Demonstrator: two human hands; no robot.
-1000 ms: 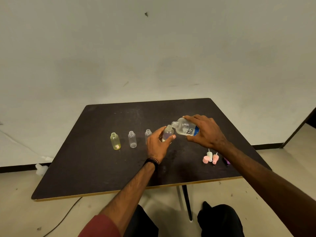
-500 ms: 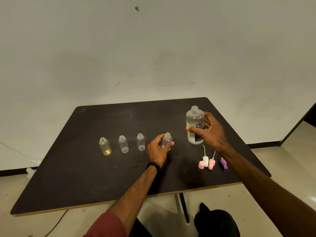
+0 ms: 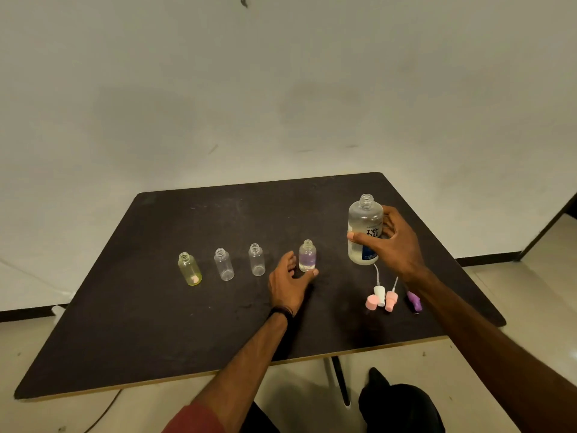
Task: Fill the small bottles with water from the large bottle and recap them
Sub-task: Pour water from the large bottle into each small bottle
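Observation:
The large clear bottle [image 3: 364, 229] with a blue label stands upright and uncapped on the dark table [image 3: 156, 323], and my right hand [image 3: 393, 245] grips its side. A small purplish bottle [image 3: 307, 256] holding some water stands uncapped just left of it. My left hand [image 3: 288, 281] lies on the table beside that bottle, fingers spread, thumb tip touching its base. Further left stand two clear small bottles [image 3: 256, 259] [image 3: 223, 264] and a yellow small bottle [image 3: 189, 269], all uncapped. Loose caps lie front right: a pink cap [image 3: 371, 302], a white sprayer [image 3: 379, 294], a pink sprayer [image 3: 391, 300], a purple cap [image 3: 414, 300].
The table's front edge [image 3: 218, 373] runs close to my body, with a table leg [image 3: 340, 382] below it. A pale wall and floor lie behind. A cable [image 3: 103, 414] trails on the floor at the front left.
The large bottle went from tilted over the purplish bottle to upright on the table at the right. My left hand let go of the small bottle and opened beside it.

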